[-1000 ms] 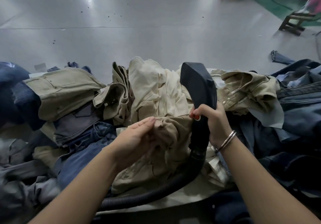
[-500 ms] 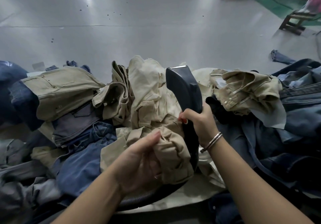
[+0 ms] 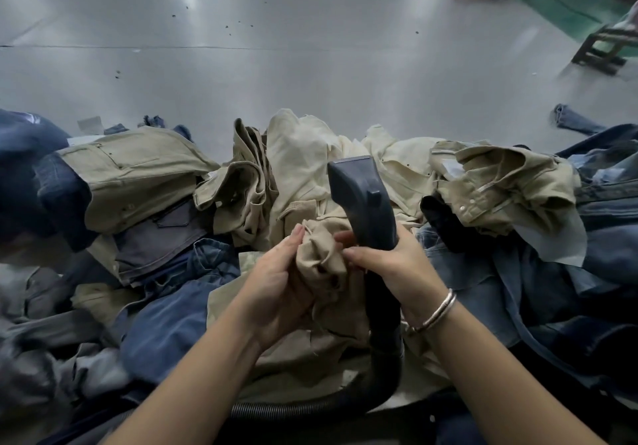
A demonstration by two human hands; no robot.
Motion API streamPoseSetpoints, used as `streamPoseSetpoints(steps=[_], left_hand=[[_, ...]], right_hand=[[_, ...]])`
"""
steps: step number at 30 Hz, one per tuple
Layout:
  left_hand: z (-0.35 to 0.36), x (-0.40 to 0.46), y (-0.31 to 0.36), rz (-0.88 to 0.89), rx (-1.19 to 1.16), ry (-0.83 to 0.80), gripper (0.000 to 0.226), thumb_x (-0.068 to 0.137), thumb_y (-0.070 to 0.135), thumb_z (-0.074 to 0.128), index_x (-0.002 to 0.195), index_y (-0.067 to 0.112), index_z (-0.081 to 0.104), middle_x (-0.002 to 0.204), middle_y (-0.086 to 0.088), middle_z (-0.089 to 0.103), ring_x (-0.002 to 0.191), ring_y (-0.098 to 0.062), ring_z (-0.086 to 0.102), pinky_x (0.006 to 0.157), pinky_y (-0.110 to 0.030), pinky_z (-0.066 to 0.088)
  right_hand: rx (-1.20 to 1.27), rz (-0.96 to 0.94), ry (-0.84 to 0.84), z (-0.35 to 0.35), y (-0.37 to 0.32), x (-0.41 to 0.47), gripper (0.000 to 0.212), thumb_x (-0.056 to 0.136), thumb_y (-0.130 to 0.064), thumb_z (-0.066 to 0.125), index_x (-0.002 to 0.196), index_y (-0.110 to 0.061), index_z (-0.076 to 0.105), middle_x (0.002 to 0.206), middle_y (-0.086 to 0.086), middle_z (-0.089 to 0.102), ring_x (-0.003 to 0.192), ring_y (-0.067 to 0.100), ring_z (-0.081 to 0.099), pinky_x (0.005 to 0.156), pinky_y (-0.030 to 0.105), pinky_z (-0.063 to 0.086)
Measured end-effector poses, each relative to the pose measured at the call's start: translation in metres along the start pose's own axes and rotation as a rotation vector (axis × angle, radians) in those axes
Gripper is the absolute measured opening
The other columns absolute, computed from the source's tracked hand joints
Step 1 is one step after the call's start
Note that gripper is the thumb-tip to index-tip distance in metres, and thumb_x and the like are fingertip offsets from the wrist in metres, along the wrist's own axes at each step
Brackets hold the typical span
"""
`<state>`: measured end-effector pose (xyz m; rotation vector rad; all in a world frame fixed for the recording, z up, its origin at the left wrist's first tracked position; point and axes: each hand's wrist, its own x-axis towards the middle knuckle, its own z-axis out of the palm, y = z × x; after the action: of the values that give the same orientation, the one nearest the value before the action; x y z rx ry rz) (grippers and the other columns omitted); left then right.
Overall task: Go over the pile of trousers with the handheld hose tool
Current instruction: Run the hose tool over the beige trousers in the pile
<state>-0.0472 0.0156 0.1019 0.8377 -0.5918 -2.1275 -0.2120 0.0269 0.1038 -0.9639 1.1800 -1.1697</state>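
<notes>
Head view. A dark hose tool is held upright in the right hand; the grip is seen curled round the tool's handle below the wedge-shaped head, whose flat nozzle edge points up and away. A ribbed black hose is seen running from the bottom of the tool toward the near edge of the pile. A silver bangle is worn at the right wrist.

The left hand is recorded with its grip closed on a bunched fold of khaki trousers, thumb on top; the fold is touching the left side of the tool's handle.

The pile of trousers is spread across the whole near field: khaki and cream pairs at centre and far edge, blue denim at near left, more denim at right. Whatever surface carries the pile cannot be made out.

Beyond the pile, a grey floor is noted, with a wooden stool at far right.
</notes>
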Motion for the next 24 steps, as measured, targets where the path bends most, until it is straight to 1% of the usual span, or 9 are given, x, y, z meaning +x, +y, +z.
streamPoseSetpoints(steps=[4, 6, 8, 11, 14, 17, 19, 22, 24], left_hand=[[0.002, -0.001, 0.003, 0.005, 0.084, -0.003, 0.045, 0.086, 0.042, 0.057, 0.113, 0.008, 0.070, 0.115, -0.019, 0.068, 0.100, -0.026, 0.069, 0.077, -0.032, 0.057], [0.004, 0.000, 0.001, 0.053, 0.141, 0.039, 0.034, 0.082, 0.034, 0.061, 0.103, 0.010, 0.074, 0.103, -0.018, 0.071, 0.086, -0.024, 0.071, 0.068, -0.030, 0.057], [0.008, 0.000, -0.003, 0.086, 0.183, 0.060, 0.022, 0.077, 0.028, 0.064, 0.089, 0.012, 0.075, 0.088, -0.015, 0.072, 0.075, -0.020, 0.071, 0.061, -0.027, 0.057], [0.012, -0.003, -0.004, 0.095, 0.176, 0.075, 0.027, 0.073, 0.027, 0.067, 0.092, 0.008, 0.070, 0.091, -0.017, 0.071, 0.079, -0.022, 0.071, 0.068, -0.033, 0.060], [0.014, -0.007, -0.002, 0.142, 0.112, 0.067, 0.023, 0.079, 0.026, 0.063, 0.092, 0.011, 0.072, 0.097, -0.017, 0.071, 0.086, -0.023, 0.071, 0.069, -0.032, 0.059], [0.017, -0.012, -0.004, 0.112, -0.068, 0.024, 0.038, 0.089, 0.027, 0.050, 0.118, 0.007, 0.064, 0.121, -0.020, 0.065, 0.112, -0.027, 0.064, 0.087, -0.034, 0.055], [0.020, -0.013, -0.004, 0.054, -0.169, 0.000, 0.050, 0.090, 0.030, 0.047, 0.132, 0.003, 0.054, 0.132, -0.021, 0.057, 0.123, -0.027, 0.056, 0.102, -0.037, 0.047], [0.021, -0.011, -0.002, 0.028, -0.203, -0.002, 0.052, 0.087, 0.031, 0.051, 0.127, -0.002, 0.059, 0.132, -0.021, 0.057, 0.123, -0.027, 0.056, 0.104, -0.037, 0.045], [0.018, -0.009, -0.004, 0.012, -0.222, -0.017, 0.048, 0.086, 0.029, 0.053, 0.121, -0.002, 0.064, 0.127, -0.021, 0.061, 0.118, -0.027, 0.060, 0.099, -0.037, 0.049]], right_hand=[[0.003, 0.015, -0.041, -0.001, -0.003, 0.000, 0.045, 0.069, -0.002, 0.076, 0.111, 0.005, 0.059, 0.088, 0.011, 0.070, 0.081, 0.018, 0.068, 0.069, 0.024, 0.052], [0.003, 0.020, -0.040, 0.000, -0.003, -0.003, 0.046, 0.064, -0.008, 0.074, 0.108, 0.001, 0.061, 0.082, 0.004, 0.070, 0.076, 0.015, 0.067, 0.065, 0.022, 0.051], [-0.031, 0.019, 0.003, 0.001, -0.001, -0.003, 0.042, 0.069, -0.002, 0.073, 0.108, -0.002, 0.062, 0.087, 0.008, 0.072, 0.082, 0.020, 0.069, 0.067, 0.026, 0.054], [-0.006, 0.023, 0.049, -0.001, -0.003, 0.000, 0.033, 0.077, 0.014, 0.064, 0.107, 0.002, 0.063, 0.093, 0.017, 0.071, 0.085, 0.027, 0.069, 0.074, 0.033, 0.056], [0.096, 0.003, 0.056, -0.008, -0.009, 0.004, 0.026, 0.076, 0.018, 0.062, 0.100, 0.007, 0.062, 0.086, 0.018, 0.067, 0.076, 0.023, 0.067, 0.069, 0.028, 0.056], [0.093, -0.017, 0.023, -0.010, -0.012, 0.004, 0.026, 0.067, 0.008, 0.075, 0.090, 0.006, 0.063, 0.081, 0.016, 0.065, 0.075, 0.026, 0.064, 0.069, 0.030, 0.054], [0.083, -0.028, 0.001, -0.009, -0.013, 0.003, 0.023, 0.060, 0.001, 0.075, 0.079, -0.002, 0.063, 0.070, 0.006, 0.065, 0.067, 0.016, 0.063, 0.062, 0.023, 0.053], [0.114, -0.029, 0.015, -0.009, -0.011, 0.006, 0.027, 0.056, 0.003, 0.079, 0.073, -0.005, 0.061, 0.062, -0.001, 0.063, 0.061, 0.010, 0.062, 0.059, 0.019, 0.051], [0.103, -0.023, 0.026, -0.009, -0.007, 0.009, 0.019, 0.066, 0.009, 0.072, 0.074, -0.003, 0.061, 0.064, 0.001, 0.063, 0.063, 0.011, 0.062, 0.060, 0.019, 0.051]])
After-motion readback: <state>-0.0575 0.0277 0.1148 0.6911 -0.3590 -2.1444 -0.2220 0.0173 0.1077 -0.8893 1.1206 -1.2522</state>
